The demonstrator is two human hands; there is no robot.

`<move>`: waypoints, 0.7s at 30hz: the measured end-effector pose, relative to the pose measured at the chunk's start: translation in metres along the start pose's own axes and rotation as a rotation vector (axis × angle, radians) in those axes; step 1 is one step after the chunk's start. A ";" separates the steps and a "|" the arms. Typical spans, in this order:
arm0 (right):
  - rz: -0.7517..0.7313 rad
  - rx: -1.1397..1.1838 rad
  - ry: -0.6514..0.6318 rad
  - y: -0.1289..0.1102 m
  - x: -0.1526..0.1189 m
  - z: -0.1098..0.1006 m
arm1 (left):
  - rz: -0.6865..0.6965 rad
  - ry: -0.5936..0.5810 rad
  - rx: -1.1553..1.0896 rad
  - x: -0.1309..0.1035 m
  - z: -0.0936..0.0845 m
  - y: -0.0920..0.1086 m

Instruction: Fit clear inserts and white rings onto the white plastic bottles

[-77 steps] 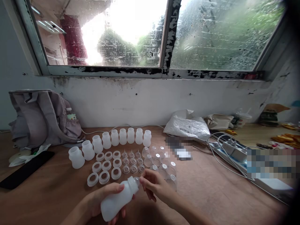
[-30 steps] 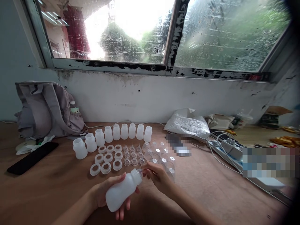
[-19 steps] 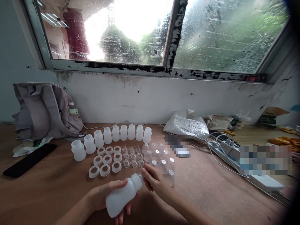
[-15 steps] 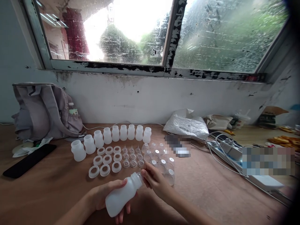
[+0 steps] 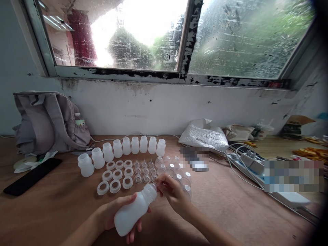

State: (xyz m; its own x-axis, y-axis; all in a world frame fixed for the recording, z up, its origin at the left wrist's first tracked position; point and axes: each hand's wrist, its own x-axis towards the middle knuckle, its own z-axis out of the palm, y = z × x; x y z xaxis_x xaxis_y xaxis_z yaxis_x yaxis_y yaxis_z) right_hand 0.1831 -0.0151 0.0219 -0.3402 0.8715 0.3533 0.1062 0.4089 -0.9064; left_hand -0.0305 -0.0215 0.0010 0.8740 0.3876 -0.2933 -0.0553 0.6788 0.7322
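Note:
My left hand (image 5: 120,212) is wrapped round a milky white baby bottle (image 5: 133,212), tilted with its threaded neck up and to the right. At the bottle's mouth, my right hand (image 5: 167,191) pinches a clear silicone teat (image 5: 154,185), mostly hidden behind the fingers. How far the teat sits in the neck I cannot tell. Beyond my hands lie several clear teats (image 5: 145,171) in rows. Left of them are translucent collar rings (image 5: 117,174), and to the right clear domed caps (image 5: 178,177), partly covered by my right hand.
More open white bottles (image 5: 126,146) stand in a curved row behind the rings. A grey backpack (image 5: 48,123) and a black flat object (image 5: 32,176) are at the left. A silver plastic package (image 5: 203,136) lies against the wall, with a cabled power strip (image 5: 289,199) at the right.
My right hand has shifted slightly up and to the right, its fingers now higher at the bottle's mouth. The bottle has stayed almost in place in my left hand.

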 end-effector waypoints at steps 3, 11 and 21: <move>0.011 -0.015 0.092 0.001 -0.001 0.001 | 0.034 -0.018 0.034 -0.001 0.001 -0.001; -0.029 -0.342 0.086 0.011 -0.005 0.008 | 0.308 0.228 -0.092 0.005 0.001 -0.001; -0.095 -0.533 -0.044 0.017 -0.009 0.016 | 0.417 0.357 -0.297 0.009 0.009 0.005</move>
State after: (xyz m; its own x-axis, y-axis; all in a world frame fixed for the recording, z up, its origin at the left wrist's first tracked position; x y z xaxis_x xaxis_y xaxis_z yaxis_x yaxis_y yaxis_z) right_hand 0.1729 -0.0199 -0.0003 -0.4091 0.8166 0.4072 0.5284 0.5758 -0.6239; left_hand -0.0183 -0.0199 0.0075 0.5375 0.8069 -0.2449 -0.5339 0.5504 0.6419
